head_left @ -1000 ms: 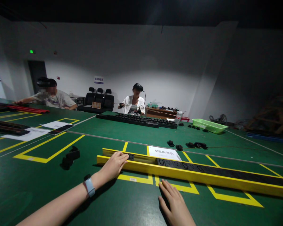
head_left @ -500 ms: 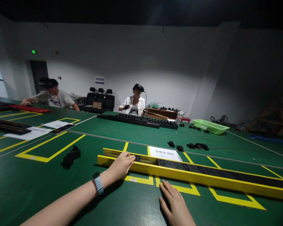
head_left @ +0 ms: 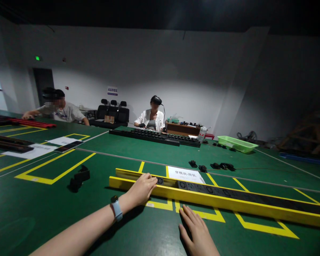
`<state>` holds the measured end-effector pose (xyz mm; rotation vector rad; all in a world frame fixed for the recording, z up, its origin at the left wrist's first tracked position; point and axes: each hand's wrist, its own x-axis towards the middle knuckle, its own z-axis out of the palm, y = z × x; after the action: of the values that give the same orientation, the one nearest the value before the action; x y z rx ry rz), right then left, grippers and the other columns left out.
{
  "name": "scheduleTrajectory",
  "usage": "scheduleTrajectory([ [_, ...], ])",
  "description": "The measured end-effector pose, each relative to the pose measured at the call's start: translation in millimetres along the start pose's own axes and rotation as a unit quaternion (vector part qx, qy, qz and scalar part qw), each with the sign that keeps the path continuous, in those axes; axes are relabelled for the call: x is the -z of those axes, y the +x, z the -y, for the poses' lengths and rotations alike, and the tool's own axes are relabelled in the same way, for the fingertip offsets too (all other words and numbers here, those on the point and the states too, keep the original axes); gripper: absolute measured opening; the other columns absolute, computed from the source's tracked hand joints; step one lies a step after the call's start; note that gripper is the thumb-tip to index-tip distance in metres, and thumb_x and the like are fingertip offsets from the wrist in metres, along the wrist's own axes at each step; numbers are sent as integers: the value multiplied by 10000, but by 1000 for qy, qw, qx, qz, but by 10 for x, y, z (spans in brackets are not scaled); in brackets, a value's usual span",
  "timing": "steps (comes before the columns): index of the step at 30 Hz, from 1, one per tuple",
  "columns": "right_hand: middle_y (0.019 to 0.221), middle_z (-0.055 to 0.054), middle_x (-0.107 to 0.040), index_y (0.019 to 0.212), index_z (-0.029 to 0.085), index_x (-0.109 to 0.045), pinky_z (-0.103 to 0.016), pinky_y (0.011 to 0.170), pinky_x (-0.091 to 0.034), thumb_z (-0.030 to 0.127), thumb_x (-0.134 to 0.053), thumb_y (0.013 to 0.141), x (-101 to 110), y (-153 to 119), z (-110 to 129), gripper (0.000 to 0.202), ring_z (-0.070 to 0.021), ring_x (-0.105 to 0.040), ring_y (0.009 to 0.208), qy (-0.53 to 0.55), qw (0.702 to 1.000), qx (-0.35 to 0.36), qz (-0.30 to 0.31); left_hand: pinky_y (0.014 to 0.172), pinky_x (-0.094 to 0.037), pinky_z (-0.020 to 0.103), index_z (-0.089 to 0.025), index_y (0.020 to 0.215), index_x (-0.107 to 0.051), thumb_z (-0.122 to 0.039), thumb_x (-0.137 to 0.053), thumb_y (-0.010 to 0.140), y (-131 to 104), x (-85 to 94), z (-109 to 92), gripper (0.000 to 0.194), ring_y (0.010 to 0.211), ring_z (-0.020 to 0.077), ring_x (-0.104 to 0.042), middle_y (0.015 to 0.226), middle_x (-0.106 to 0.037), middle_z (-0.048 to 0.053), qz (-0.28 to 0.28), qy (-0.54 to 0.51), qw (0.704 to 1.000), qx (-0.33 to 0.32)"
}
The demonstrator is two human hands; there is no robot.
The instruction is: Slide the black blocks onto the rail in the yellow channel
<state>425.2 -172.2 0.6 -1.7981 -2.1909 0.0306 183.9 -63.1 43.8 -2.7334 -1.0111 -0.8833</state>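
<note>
A long yellow rail (head_left: 202,200) lies across the table, with a row of black socket modules (head_left: 197,187) in its channel. My left hand (head_left: 142,189) reaches over the rail's left part, its fingers pressed together on a separate black module (head_left: 160,181), which sits in the channel a short gap left of the row. My right hand (head_left: 196,227) rests on the green table in front of the rail, fingers spread, holding nothing. Behind the rail is a white paper label (head_left: 186,174).
Left of the rail lies a black clip-like part (head_left: 80,177). Several small black parts (head_left: 215,166) and a green basket (head_left: 237,144) are behind the rail. Long black strips (head_left: 154,138) lie farther back. Two people (head_left: 153,117) are across the table.
My left hand has slid right along the rail, and the separate module has moved right with it, narrowing the gap to the row. My right hand has barely moved.
</note>
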Motion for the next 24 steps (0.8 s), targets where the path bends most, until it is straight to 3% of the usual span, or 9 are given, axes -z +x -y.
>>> scheduleTrajectory([
  [24, 1412, -89, -410, 1320, 146, -500, -482, 1093, -306, 364, -365, 889, 42, -4, 24, 502, -274, -369, 1312, -34, 999, -2, 35, 790, -404, 328, -162, 904, -576, -172, -383, 924, 126, -44, -156, 194, 852, 197, -489, 900, -632, 68, 17, 17, 1000, -14],
])
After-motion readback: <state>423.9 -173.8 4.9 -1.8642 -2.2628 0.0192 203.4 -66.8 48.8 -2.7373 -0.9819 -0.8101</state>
